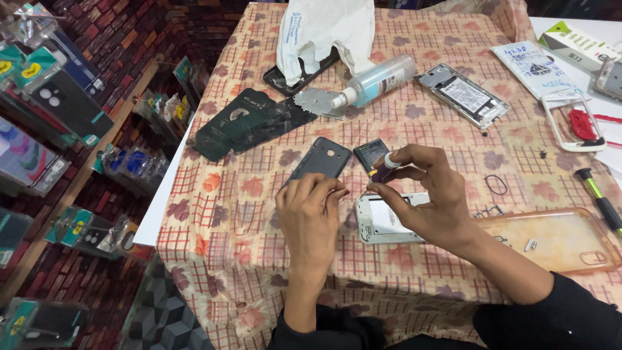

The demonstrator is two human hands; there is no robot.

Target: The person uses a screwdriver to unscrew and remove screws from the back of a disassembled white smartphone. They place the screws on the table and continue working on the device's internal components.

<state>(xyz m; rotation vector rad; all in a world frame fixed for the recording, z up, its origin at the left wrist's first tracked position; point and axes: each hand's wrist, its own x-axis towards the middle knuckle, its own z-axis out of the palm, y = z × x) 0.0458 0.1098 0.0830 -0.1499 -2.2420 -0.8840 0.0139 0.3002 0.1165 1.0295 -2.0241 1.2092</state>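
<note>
- Right hand (421, 194) pinches a small dark screwdriver (383, 170) with a white cap, tip down at the white phone frame (382, 221) near the table's front edge.
- Left hand (310, 214) closed, fingertips pressing the frame's left end; nothing else in its grip.
- Dark back cover (322, 159) and small battery (369, 153) lie just behind the hands.
- Clear phone case (557, 240) at the right, spray bottle (376, 81) toward the far edge on the checked tablecloth (220, 214).
</note>
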